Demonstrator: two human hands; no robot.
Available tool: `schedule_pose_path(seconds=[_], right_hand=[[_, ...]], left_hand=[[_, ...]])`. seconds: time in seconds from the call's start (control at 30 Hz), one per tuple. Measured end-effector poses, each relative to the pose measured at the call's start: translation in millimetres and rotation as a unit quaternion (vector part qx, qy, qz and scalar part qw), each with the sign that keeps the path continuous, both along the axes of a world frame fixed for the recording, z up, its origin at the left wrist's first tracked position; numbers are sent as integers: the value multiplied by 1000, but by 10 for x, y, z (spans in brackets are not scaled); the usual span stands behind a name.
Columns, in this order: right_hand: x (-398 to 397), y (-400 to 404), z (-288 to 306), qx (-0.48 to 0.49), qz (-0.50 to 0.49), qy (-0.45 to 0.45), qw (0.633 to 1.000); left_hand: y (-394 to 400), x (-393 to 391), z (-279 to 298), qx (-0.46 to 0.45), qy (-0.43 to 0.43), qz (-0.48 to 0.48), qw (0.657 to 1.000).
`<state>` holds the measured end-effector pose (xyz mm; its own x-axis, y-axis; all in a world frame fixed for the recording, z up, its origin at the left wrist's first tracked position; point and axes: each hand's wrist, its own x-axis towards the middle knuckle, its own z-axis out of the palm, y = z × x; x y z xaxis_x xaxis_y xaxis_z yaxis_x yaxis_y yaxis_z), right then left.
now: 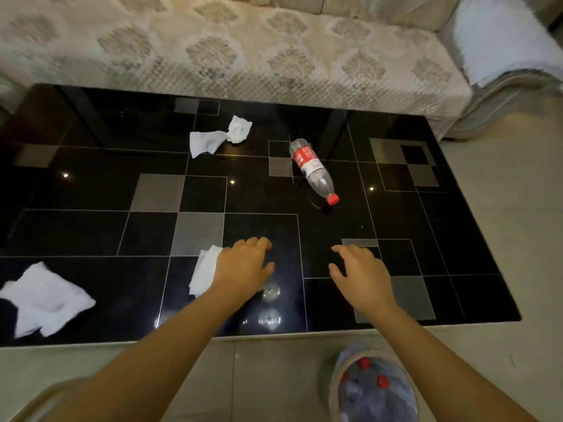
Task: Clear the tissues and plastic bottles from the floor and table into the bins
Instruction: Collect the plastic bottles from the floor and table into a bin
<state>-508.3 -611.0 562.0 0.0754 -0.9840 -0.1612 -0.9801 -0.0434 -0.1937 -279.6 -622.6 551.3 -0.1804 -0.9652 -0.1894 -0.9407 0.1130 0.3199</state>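
Both forearms reach over the black bench, left hand (243, 266) and right hand (359, 272) palm-down, each grip loosely spread, holding nothing. One tissue (204, 269) lies just beside the left hand; the plastic bottle (312, 170) lies farther out.

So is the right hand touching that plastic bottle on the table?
Apart. The head view shows bare black table between the right hand and the plastic bottle.

On the black glass table (91, 190) before me, a clear plastic bottle (313, 170) lies right of a crumpled white tissue (219, 137). A lined round bin (373, 388) stands below my right hand (362, 274).
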Motion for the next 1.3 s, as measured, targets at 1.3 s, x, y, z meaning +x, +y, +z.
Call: schedule_pose_path(seconds=[1.3], right_hand=[[436,-2413,-883,123,8,65,990]], left_hand=[[-1953,140,-595,22,-92,8,995]])
